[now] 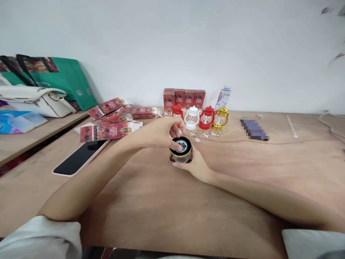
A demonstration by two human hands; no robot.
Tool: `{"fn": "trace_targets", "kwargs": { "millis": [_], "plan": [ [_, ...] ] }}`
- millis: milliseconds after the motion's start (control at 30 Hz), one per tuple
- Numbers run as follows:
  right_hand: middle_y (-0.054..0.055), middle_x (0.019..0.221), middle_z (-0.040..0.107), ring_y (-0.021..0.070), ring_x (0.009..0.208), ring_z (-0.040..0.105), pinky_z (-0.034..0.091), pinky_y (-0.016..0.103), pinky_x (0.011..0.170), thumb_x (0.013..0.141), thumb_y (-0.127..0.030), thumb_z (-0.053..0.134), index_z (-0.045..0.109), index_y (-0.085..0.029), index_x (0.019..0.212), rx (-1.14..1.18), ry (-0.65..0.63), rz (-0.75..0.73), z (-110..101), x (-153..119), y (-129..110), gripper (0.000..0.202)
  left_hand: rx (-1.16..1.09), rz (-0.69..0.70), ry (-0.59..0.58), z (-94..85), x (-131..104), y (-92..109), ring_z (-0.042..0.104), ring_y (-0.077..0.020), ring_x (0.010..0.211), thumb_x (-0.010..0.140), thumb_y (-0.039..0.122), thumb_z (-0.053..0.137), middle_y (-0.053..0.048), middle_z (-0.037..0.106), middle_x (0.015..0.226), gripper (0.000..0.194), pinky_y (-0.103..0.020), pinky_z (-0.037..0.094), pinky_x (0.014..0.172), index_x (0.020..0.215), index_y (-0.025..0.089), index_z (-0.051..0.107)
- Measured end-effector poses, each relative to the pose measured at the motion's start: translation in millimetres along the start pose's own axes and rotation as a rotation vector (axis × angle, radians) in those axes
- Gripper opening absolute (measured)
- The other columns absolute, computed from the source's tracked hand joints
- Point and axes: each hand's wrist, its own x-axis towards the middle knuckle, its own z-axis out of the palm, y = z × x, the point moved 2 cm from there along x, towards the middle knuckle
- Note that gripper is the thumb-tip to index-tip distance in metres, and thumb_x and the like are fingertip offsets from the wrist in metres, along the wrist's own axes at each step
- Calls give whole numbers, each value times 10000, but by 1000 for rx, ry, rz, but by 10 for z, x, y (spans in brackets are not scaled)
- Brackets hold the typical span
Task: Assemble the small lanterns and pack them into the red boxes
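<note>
A small black toy lantern (185, 159) with a clear globe and gold edging is tipped so that its round base faces up toward me. My right hand (198, 166) wraps around the globe from the right and supports it above the table. From above, my left hand (161, 133) reaches over with bent fingers, one digit pressing on the pale disc in the middle of the base. Behind my hands stand a white lantern (192, 118), a gold lantern (220, 119) and two red ones, one red lantern (207, 118) between those two. Small loose pieces (198, 139) lie in front of them.
Upright red boxes (184, 99) and a clear bottle (223, 96) stand by the wall. Flattened red cartons (107, 131) and a phone (81, 158) lie left. A blurred dark object (254, 129) lies right. A white handbag (35, 100) and green bag (72, 79) sit far left.
</note>
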Motion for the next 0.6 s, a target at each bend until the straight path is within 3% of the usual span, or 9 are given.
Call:
{"fn": "trace_targets", "kwargs": {
  "millis": [100,200,267,333,467,533,600],
  "plan": [
    [55,1133,671,245,1095,620,468,436,985,584,-317,851,525,-232,1190,60,-31,-32,14,-18,-59,693,-197,-56,-129,41,87,-102,641,-208,905,471,210,824,-63,676,1023,536,-282,480,710,971,191,631],
    [48,1195,649,242,1175,584,435,427,1042,546,-284,869,517,-245,1216,116,-56,-44,27,-23,-115,758,-435,-158,-385,152,178,-195,646,-219,910,475,236,826,-60,700,959,449,-304,486,752,892,178,670],
    [41,1197,641,235,1183,577,435,418,1043,541,-287,869,529,-250,1181,171,-52,-24,32,-11,-122,725,-574,-209,-425,206,241,-255,638,-209,894,486,251,818,-50,708,901,377,-296,478,755,826,167,679],
    [33,1181,632,224,1145,589,459,405,1007,542,-305,863,531,-257,1119,235,23,-2,24,9,-107,668,-687,-224,-327,220,303,-320,621,-182,867,508,264,801,-45,702,888,322,-270,465,731,783,158,671],
    [12,1005,642,187,912,630,516,362,821,554,-352,843,504,-252,947,354,234,86,-14,43,-50,529,-715,-259,24,152,383,-465,565,-116,739,587,327,773,-31,664,835,264,-218,423,634,734,149,643],
    [-6,898,643,166,789,628,511,334,727,604,-381,801,501,-253,923,474,216,141,-23,59,-33,456,-687,-277,103,109,397,-512,565,-110,716,626,399,767,-37,665,854,314,-216,424,622,780,148,658],
    [-14,840,643,156,733,625,494,314,677,647,-374,745,509,-259,944,598,180,175,-41,78,-20,396,-682,-266,107,78,400,-529,597,-125,746,665,492,738,-59,681,913,392,-224,443,634,832,144,671]
  ]
}}
